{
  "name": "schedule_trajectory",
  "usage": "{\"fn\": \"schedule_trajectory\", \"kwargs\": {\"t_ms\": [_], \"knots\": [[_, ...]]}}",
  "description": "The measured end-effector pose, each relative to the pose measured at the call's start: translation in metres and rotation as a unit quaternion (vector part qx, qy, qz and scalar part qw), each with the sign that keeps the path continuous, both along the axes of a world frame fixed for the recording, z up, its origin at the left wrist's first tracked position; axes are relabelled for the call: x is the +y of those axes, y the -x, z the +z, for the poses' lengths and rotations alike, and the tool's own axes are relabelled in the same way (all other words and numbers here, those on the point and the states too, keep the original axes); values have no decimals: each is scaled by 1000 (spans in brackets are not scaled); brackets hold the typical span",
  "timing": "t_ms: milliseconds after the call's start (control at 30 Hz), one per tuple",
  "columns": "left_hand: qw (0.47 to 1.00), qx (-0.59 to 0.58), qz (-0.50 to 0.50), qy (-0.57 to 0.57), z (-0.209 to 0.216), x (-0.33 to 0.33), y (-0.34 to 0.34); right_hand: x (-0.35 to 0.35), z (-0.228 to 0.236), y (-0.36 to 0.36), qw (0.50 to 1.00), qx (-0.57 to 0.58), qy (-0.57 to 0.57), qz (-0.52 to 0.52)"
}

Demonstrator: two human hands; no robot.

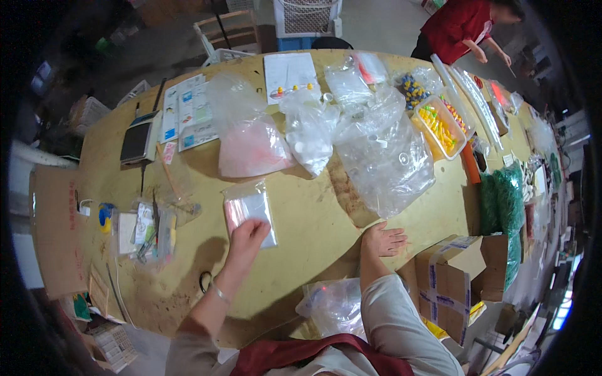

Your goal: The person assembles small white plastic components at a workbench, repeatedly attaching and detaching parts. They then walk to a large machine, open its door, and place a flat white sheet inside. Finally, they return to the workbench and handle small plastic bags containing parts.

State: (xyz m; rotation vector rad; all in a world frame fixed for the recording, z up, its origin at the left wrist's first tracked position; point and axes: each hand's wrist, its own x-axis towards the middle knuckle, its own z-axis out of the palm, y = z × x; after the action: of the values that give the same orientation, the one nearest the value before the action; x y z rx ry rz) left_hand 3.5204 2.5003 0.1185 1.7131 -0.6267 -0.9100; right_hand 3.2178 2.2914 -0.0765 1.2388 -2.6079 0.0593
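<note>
My left hand [251, 234] is closed, its fingers bunched at the lower part of a pack of clear plastic bags [257, 199] that lies on the table. What exactly the fingertips pinch is hidden under the hand. My right hand [384, 240] rests palm down on the tabletop, fingers spread, holding nothing. Just beyond it lies a big clear bag [392, 172] of transparent round parts. Farther off, beyond the pack, sits a clear bag with pinkish contents [254, 147], and beside that a smaller bag of whitish pieces [310, 141].
An opened cardboard box [448, 269] stands right of my right hand. A tub of yellow pieces [442, 128] is at the far right, near green netting [501, 200]. A scale [139, 141] and printed sheets [194, 119] lie far left. A person in red [454, 31] stands beyond the table.
</note>
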Motion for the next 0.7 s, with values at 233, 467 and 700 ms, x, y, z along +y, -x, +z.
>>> {"fn": "schedule_trajectory", "kwargs": {"t_ms": [233, 467, 700], "knots": [[980, -102, 42, 167, 14, -225, -38, -6, 8, -3, 1000, 24, -4, 6], [989, -86, -100, 61, -49, -325, 29, -2, 7, -3, 999, 22, 8, 21], [958, -149, -240, -43, -91, -330, 77, -3, 10, -5, 999, -47, -24, 5]]}}
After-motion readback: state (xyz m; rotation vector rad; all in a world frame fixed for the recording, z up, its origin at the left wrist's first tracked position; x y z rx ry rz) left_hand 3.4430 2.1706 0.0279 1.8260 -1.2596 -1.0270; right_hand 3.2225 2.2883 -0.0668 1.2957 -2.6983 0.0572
